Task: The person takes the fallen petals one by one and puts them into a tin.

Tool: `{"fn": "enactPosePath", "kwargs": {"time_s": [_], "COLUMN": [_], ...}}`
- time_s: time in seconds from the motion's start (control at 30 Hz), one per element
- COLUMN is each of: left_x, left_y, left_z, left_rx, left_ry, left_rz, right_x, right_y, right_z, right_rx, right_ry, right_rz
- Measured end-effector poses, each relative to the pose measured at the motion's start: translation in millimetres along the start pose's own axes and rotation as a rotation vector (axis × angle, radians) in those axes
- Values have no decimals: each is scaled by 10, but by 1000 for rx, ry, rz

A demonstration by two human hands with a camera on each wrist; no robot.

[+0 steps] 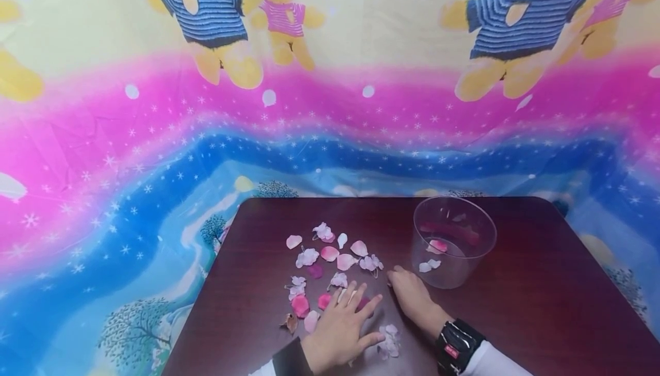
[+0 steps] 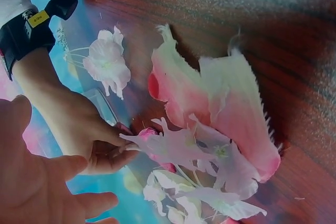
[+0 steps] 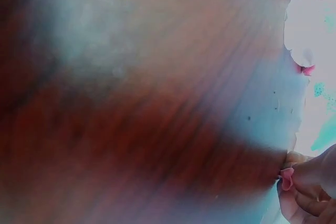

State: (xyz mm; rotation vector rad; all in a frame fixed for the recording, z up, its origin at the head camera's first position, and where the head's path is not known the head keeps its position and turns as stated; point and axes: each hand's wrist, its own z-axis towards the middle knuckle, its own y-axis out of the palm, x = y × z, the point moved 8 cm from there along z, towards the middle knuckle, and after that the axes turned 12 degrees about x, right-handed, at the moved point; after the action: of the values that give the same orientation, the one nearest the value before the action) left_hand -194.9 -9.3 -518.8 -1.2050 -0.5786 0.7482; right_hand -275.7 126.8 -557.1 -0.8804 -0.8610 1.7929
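My left hand (image 1: 337,329) lies with fingers spread over several scattered petals near the front of the table. In the left wrist view its fingers are straight and hold nothing. To its right, my right hand (image 1: 411,296) is low at the tabletop, fingers curled, in front of a clear round tub (image 1: 450,275). Between its thumb and fingers it pinches a small pink petal (image 3: 287,179), as the right wrist view shows. Inside the tub are a pink petal (image 1: 438,246) and a whitish flower piece (image 1: 429,265).
Pale blossoms (image 1: 307,257), pink petals (image 1: 345,261) and a dark magenta petal (image 1: 315,272) are spread left of the tub. A brown dried piece (image 1: 290,323) sits at the left, and a pale blossom (image 1: 389,341) lies between the hands. A printed cloth (image 1: 330,106) hangs behind the dark table (image 1: 557,284).
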Motion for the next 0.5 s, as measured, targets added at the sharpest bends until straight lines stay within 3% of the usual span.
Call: {"fn": "enactPosePath", "kwargs": {"time_s": [0.3,0.5], "left_x": [-9,-59], "left_y": [4,-67], "left_z": [-8,43], "left_rx": [8,50], "left_ry": [-7,-25], "left_rz": [-5,13], "right_x": [3,-20], "right_y": [-18,-106], "right_z": [-2,29], "right_rx": [4,13], "right_ry": [5,10], "right_rz": [15,33]}}
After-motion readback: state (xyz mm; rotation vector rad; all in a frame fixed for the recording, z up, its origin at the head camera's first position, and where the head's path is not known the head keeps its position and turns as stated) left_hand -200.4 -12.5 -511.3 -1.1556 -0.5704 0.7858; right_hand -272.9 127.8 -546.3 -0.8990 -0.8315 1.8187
